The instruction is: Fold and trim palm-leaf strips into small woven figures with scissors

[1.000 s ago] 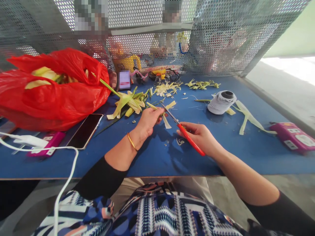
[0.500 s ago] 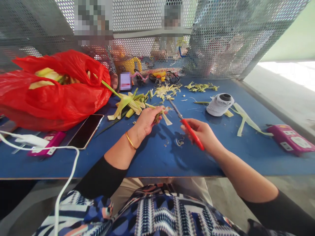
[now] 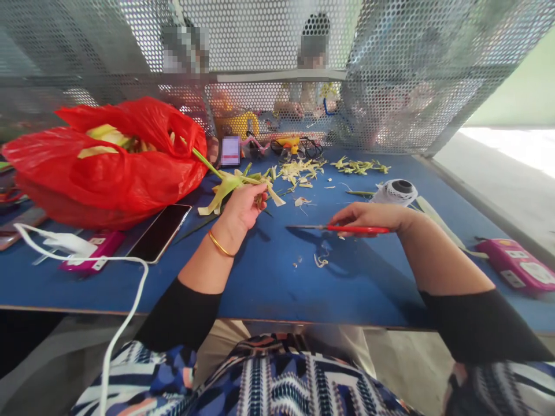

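Observation:
My left hand (image 3: 243, 207), with a gold bangle at the wrist, pinches a pale strip of plant leaf (image 3: 276, 195) whose end sticks out past the fingers. Just behind it lies a heap of yellow-green leaves (image 3: 225, 188). My right hand (image 3: 364, 217) is closed round the red handles of a pair of scissors (image 3: 307, 227). Their blades point left, low over the blue table (image 3: 269, 283), and look closed. Beyond the hands are a pile of short cut pieces (image 3: 299, 169) and a smaller row of green pieces (image 3: 359, 166). A white thread spool (image 3: 394, 192) stands behind my right wrist.
A red plastic bag (image 3: 108, 190) with leaves inside fills the left, near a dark phone (image 3: 161, 234) and a white cable (image 3: 130, 300). At far right sits a magenta box (image 3: 515, 264). A perforated metal screen (image 3: 260, 52) closes off the back, with people behind it.
My right hand has swung the scissors from pointing away to lying level, pointing left, apart from the strip. My left hand has shifted left toward the leaf heap. The camera view has tilted slightly.

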Demonstrator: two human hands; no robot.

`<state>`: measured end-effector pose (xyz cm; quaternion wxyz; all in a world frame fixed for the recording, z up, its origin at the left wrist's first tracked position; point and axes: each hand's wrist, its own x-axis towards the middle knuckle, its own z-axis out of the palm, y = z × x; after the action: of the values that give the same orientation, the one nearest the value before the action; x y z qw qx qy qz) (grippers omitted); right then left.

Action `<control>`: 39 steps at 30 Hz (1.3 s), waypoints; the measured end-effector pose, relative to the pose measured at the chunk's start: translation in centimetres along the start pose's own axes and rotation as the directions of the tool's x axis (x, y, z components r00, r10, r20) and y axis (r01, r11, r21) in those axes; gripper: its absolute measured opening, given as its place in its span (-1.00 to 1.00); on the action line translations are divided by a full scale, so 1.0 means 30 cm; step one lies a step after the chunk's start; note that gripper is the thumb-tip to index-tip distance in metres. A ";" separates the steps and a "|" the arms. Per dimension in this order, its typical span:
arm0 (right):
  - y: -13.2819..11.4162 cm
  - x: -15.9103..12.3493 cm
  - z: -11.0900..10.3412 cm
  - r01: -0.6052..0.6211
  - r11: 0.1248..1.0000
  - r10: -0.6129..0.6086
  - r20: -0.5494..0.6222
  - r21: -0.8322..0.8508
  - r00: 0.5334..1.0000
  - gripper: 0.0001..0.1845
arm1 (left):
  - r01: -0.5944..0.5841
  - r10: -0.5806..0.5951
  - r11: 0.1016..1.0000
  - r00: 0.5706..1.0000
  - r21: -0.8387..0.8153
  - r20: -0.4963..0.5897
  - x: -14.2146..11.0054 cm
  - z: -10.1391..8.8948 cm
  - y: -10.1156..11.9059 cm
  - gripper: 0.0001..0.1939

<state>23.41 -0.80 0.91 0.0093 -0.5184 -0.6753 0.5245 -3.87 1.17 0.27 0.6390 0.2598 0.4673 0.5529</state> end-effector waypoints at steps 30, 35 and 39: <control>-0.001 0.084 -0.030 0.151 0.958 0.008 -0.552 0.243 0.834 -0.63 | 0.133 -0.133 0.991 0.991 0.032 0.008 -0.025 0.025 -0.022 -0.77; -0.016 0.096 -0.029 -0.007 0.984 0.054 -0.256 0.179 0.965 -0.66 | 0.084 -0.085 0.996 0.996 0.029 0.038 -0.019 0.023 -0.043 -0.85; -0.025 0.133 -0.001 0.101 0.969 0.066 -0.633 0.225 0.771 -0.55 | 0.079 -0.084 0.995 0.993 0.060 0.082 -0.025 0.024 -0.054 -0.89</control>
<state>21.06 2.10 -0.65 0.3062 -0.6535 -0.5667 0.3975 -2.44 0.17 -0.57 0.6725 0.2818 0.4658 0.5014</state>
